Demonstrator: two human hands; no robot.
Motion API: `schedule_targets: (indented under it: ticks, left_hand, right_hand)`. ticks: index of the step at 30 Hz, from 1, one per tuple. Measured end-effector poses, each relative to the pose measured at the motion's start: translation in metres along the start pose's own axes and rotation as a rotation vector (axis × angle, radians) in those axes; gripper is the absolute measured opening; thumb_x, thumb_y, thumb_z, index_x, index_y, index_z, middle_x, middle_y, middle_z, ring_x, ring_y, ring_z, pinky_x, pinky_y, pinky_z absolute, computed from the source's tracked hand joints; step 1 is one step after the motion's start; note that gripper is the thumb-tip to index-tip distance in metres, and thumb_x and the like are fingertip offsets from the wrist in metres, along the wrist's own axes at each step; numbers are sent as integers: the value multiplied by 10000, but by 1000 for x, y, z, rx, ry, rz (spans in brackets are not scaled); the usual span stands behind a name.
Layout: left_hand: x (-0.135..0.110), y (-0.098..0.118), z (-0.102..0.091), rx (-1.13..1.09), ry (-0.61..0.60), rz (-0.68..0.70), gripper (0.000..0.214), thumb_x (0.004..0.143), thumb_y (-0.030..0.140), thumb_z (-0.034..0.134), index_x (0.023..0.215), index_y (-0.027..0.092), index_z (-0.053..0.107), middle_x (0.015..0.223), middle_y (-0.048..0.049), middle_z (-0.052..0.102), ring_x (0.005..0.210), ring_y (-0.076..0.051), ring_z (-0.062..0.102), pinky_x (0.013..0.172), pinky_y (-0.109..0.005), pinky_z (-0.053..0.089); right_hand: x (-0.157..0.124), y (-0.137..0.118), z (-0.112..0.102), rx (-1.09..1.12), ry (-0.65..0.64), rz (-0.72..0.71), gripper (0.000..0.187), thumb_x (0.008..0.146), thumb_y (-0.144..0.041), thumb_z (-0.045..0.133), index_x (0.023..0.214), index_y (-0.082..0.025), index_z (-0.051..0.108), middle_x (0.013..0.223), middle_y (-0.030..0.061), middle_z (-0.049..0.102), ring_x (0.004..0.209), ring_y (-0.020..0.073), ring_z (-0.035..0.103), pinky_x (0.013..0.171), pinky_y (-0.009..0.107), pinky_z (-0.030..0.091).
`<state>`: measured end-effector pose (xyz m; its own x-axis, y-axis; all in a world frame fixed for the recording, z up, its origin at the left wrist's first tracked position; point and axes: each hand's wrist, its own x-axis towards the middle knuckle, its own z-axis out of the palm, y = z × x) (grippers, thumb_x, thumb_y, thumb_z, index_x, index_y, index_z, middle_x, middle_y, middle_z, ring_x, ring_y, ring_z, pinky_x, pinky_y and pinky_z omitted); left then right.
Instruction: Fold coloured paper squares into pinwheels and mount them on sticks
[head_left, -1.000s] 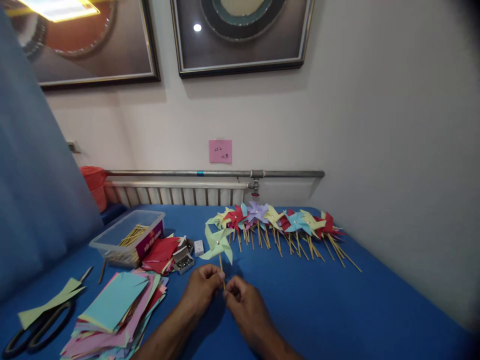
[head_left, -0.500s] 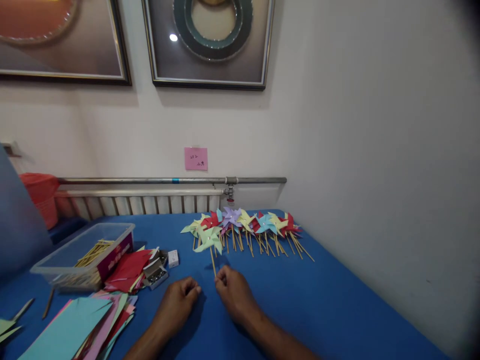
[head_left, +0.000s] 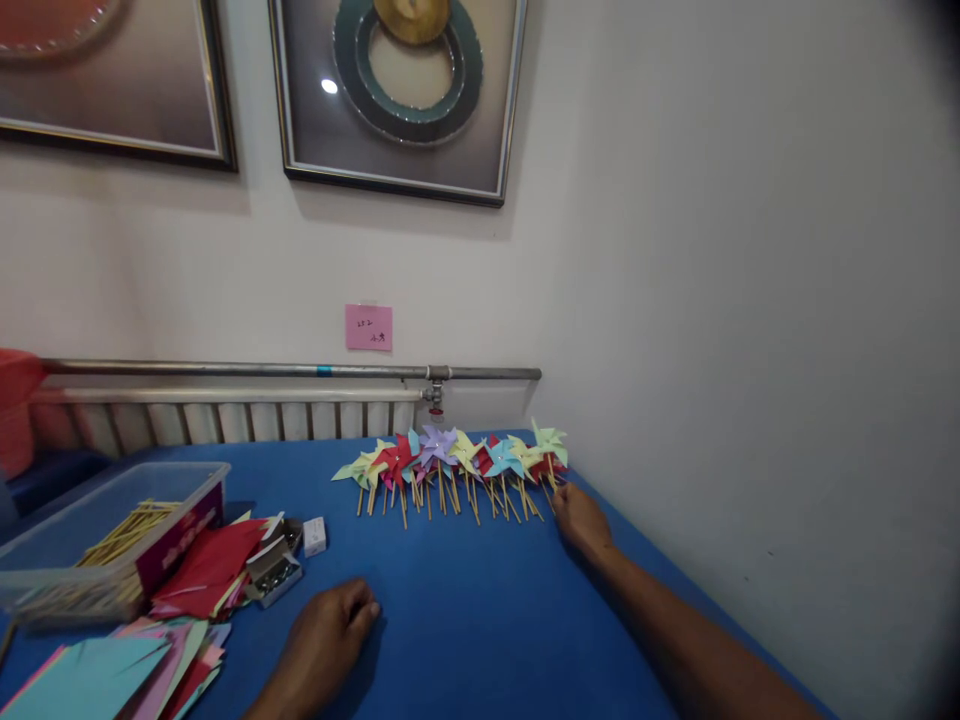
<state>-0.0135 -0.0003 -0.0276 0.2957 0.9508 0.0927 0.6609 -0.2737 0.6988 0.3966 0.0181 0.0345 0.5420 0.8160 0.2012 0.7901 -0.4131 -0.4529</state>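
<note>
At the right end of a row of paper pinwheels (head_left: 437, 447), my right hand (head_left: 581, 515) pinches the stick of a pale green pinwheel (head_left: 550, 442). Its head stands upright over the row's end, partly covering a red one. The other pinwheels are red, purple, yellow, blue and green, lying close together with their sticks toward me. My left hand (head_left: 322, 640) rests on the blue tabletop (head_left: 457, 620) with fingers curled in, and nothing shows in it. Nearest to it is a small open box of metal pins (head_left: 274, 574).
A clear plastic bin (head_left: 187, 490) with wooden sticks (head_left: 127, 533) stands at left. Red paper (head_left: 214, 565) and a stack of coloured sheets (head_left: 97, 675) lie beside it. A small white box (head_left: 314, 537) sits near the pins. The wall (head_left: 675, 350) borders the table's right side.
My right hand has carried the pale green pinwheel from the middle forward and right to the row's right end. My left hand stays curled on the table. The view has turned slightly right.
</note>
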Motion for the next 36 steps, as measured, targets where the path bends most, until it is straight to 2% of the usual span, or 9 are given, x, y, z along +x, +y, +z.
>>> schedule_targets:
  ticks: [4,13,18,20,23,27,29,32,36]
  left_hand:
    - [0,0,0,21,0,4,256,922,344,491,713,220,571,719,-10,668,729,-210,612,688,-290,326]
    - [-2,3,-2,72,-39,-8,263,952,332,473,739,219,577,740,-10,676,758,-210,632,699,-289,341]
    - [0,-2,0,79,-67,15,264,975,310,451,768,213,583,767,-11,684,775,-201,639,713,-284,355]
    - [1,-4,1,78,-65,17,262,978,313,459,780,212,597,766,-10,685,774,-202,638,712,-285,353]
    - [1,-4,1,75,-45,12,260,965,306,481,755,209,599,740,-9,679,742,-203,617,689,-289,330]
    - [-3,5,-5,37,3,20,260,953,293,501,734,199,608,735,-15,678,745,-195,603,686,-288,319]
    - [-2,8,-10,25,20,-6,254,948,291,524,737,197,628,738,-11,676,746,-184,599,690,-282,324]
    - [2,7,-17,71,70,-92,268,947,329,573,724,199,646,692,3,650,698,-171,569,657,-287,289]
    - [2,6,-23,118,135,-108,294,972,339,559,750,194,685,713,-15,679,709,-172,587,659,-294,289]
  right_hand:
    - [4,11,4,-53,-10,-1,260,1024,-195,509,999,-155,764,970,161,794,902,279,725,737,326,381]
    - [2,9,9,-78,11,-6,283,1033,-193,482,1022,-132,759,975,230,792,933,347,748,763,388,434]
    - [-16,-1,2,-56,79,-50,292,1067,-247,436,1065,-184,720,1004,183,779,953,340,745,770,382,455]
    - [-40,-16,8,-14,63,-152,309,1083,-272,411,1027,-208,708,984,145,783,914,306,738,759,362,457]
    - [-98,-52,33,80,-53,-393,219,1055,-295,528,907,-243,680,894,37,785,796,215,713,718,298,449]
    - [-188,-111,72,188,-105,-950,233,1040,-325,578,825,-242,616,777,13,755,680,189,666,642,305,374]
    - [-218,-133,85,257,-107,-1115,231,1054,-308,556,836,-245,596,748,3,749,656,180,663,640,305,368]
    - [-234,-151,105,343,-113,-1174,281,1084,-292,503,812,-247,553,716,-3,738,628,168,664,624,292,368]
    - [-230,-151,127,356,-128,-1157,296,1070,-247,506,774,-253,506,678,-20,721,566,150,656,576,278,349]
